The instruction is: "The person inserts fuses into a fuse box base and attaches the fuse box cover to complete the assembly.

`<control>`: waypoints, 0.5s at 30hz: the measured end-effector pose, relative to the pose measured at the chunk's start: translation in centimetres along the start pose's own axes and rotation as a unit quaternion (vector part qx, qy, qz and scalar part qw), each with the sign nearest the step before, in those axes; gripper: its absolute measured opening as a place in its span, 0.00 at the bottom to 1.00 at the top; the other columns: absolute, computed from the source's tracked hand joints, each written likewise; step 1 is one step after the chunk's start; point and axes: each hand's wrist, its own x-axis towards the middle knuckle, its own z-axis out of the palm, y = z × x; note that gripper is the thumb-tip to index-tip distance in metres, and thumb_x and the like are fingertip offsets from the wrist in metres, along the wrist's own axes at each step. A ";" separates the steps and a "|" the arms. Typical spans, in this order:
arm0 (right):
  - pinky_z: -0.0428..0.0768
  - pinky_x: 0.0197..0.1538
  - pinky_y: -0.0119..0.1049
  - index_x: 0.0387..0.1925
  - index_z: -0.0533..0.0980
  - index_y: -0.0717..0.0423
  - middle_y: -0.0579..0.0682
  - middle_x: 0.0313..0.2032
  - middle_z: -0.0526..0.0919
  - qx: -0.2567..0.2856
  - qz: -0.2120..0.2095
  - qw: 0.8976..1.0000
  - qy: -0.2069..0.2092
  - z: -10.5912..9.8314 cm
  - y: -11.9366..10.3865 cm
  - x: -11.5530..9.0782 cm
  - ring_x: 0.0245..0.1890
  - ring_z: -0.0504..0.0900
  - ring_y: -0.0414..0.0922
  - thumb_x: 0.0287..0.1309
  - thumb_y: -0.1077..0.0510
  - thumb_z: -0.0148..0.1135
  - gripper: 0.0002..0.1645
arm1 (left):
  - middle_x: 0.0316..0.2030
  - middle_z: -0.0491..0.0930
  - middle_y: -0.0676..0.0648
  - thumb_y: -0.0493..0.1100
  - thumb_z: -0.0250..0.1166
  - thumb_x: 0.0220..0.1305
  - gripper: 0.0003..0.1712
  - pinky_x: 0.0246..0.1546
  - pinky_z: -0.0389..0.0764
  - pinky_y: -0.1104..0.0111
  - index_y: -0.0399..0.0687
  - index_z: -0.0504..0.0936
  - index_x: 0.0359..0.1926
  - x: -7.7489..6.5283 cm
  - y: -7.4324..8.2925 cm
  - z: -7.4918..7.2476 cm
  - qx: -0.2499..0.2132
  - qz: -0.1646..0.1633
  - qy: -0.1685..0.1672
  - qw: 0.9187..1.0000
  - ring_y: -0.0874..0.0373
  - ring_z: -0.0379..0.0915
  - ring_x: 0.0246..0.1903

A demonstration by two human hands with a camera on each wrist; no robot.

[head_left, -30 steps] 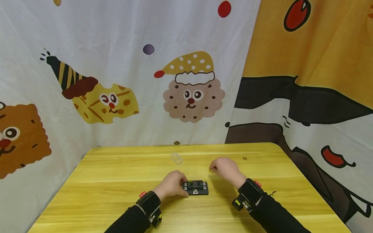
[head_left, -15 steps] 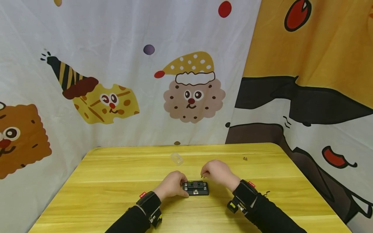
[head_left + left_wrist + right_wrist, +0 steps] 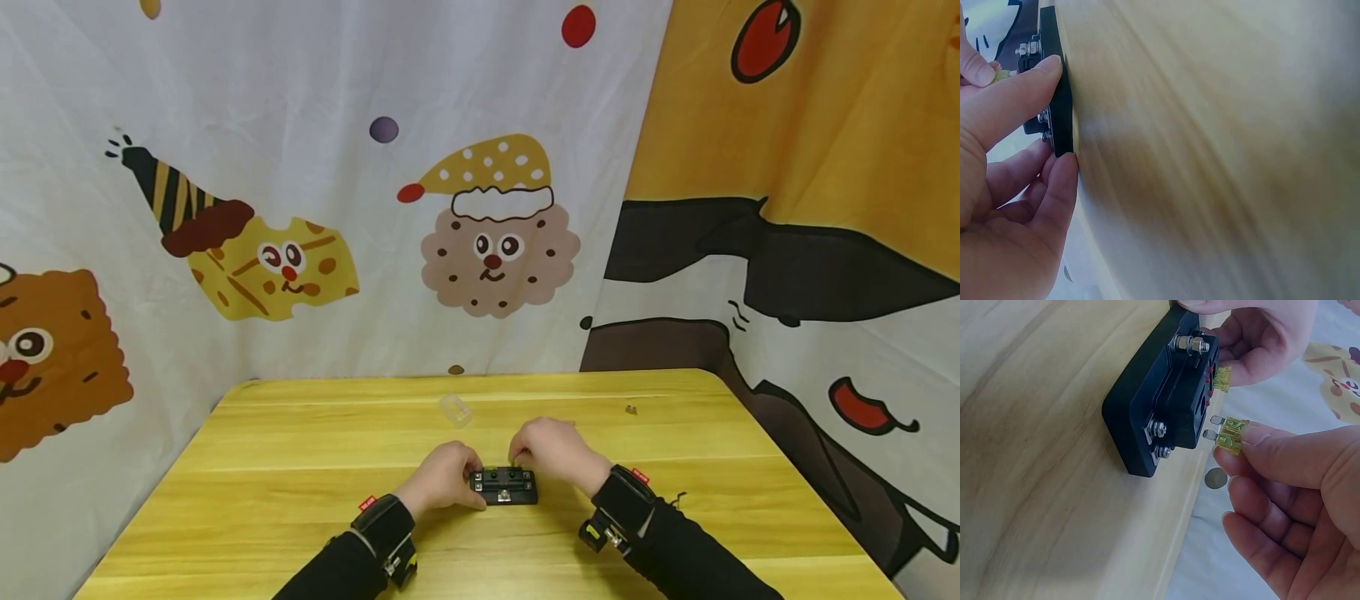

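Observation:
A black fuse block (image 3: 517,496) with metal screw terminals lies flat on the table. My left hand (image 3: 444,475) grips its left end, thumb on the near edge and fingers at the far side. Between thumb and forefinger of my right hand (image 3: 555,450) is a yellow blade fuse (image 3: 1230,444). Its two metal prongs point at the block's top face, a small gap away in the right wrist view. Another yellow fuse (image 3: 1223,379) sits in the block's other end, close to the left hand's fingers.
A clear plastic cover (image 3: 455,410) lies farther back on the wooden table (image 3: 300,450). Small brownish pieces (image 3: 631,409) lie at the back right. A printed cloth (image 3: 315,167) hangs behind the table's far edge.
My right hand has moved left and toward me, bringing the yellow blade fuse over the right half of the fuse block. The left hand and the block have stayed in place.

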 end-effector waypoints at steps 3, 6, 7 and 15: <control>0.79 0.33 0.33 0.30 0.87 0.45 0.39 0.30 0.85 -0.002 -0.010 1.000 0.001 0.2 0.1 0.1 0.30 0.82 0.37 0.57 0.61 0.70 0.06 | 0.27 0.76 0.54 0.45 0.85 0.37 0.24 0.33 0.73 0.70 0.41 0.85 0.36 0.0 -0.1 0.0 -0.001 -0.002 -0.001 1.000 0.65 0.67 0.27; 0.79 0.34 0.33 0.30 0.87 0.45 0.39 0.29 0.85 -0.002 -0.014 1.000 0.001 0.2 0.0 0.1 0.30 0.82 0.37 0.57 0.61 0.71 0.06 | 0.28 0.76 0.54 0.45 0.85 0.37 0.24 0.33 0.73 0.70 0.41 0.86 0.36 -0.1 0.0 0.0 -0.005 -0.007 -0.002 1.000 0.65 0.67 0.27; 0.79 0.34 0.33 0.30 0.87 0.46 0.39 0.29 0.85 -0.002 -0.016 1.000 0.001 0.2 -0.1 0.1 0.30 0.82 0.37 0.57 0.61 0.71 0.06 | 0.28 0.76 0.54 0.45 0.85 0.37 0.24 0.33 0.73 0.70 0.42 0.86 0.36 -0.1 0.0 0.0 -0.006 -0.008 -0.003 1.000 0.65 0.67 0.27; 0.79 0.34 0.33 0.27 0.86 0.47 0.39 0.27 0.84 -0.012 -0.028 1.000 -0.003 0.2 -0.4 0.2 0.29 0.82 0.37 0.54 0.63 0.72 0.07 | 0.27 0.76 0.54 0.44 0.85 0.37 0.24 0.33 0.74 0.70 0.41 0.85 0.36 -0.1 0.0 0.0 -0.011 -0.004 -0.003 1.000 0.65 0.67 0.26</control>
